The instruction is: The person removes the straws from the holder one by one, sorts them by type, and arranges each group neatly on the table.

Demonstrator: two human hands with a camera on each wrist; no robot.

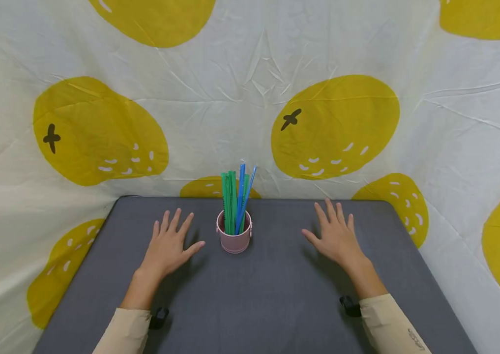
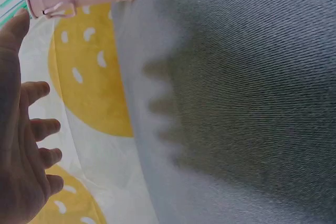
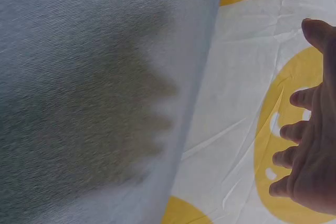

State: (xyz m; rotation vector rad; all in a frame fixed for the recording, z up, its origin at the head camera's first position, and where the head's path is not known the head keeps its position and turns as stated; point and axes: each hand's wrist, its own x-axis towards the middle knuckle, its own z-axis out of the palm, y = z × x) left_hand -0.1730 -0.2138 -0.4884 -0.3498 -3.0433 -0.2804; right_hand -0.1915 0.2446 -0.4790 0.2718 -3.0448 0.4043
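A small pink bucket (image 1: 234,242) stands upright toward the back of the table, and several long, thin green sticks (image 1: 228,199) and blue sticks (image 1: 241,196), like straws, rise out of it. My left hand (image 1: 167,250) is spread to the left of the bucket, holding nothing. In the left wrist view the thumb (image 2: 16,27) appears near the bucket's rim, though the head view shows a gap between them. Farther off, to the bucket's right, my right hand (image 1: 338,241) is spread too, with nothing in it. Both hands cast shadows on the table and seem raised above it.
The dark grey table (image 1: 258,305) has a straight back edge and slanting sides. Behind and beside it hangs a white cloth (image 1: 214,128) printed with large yellow fruit shapes. A small black device (image 1: 159,318) sits at the left wrist, another black device (image 1: 349,306) at the right.
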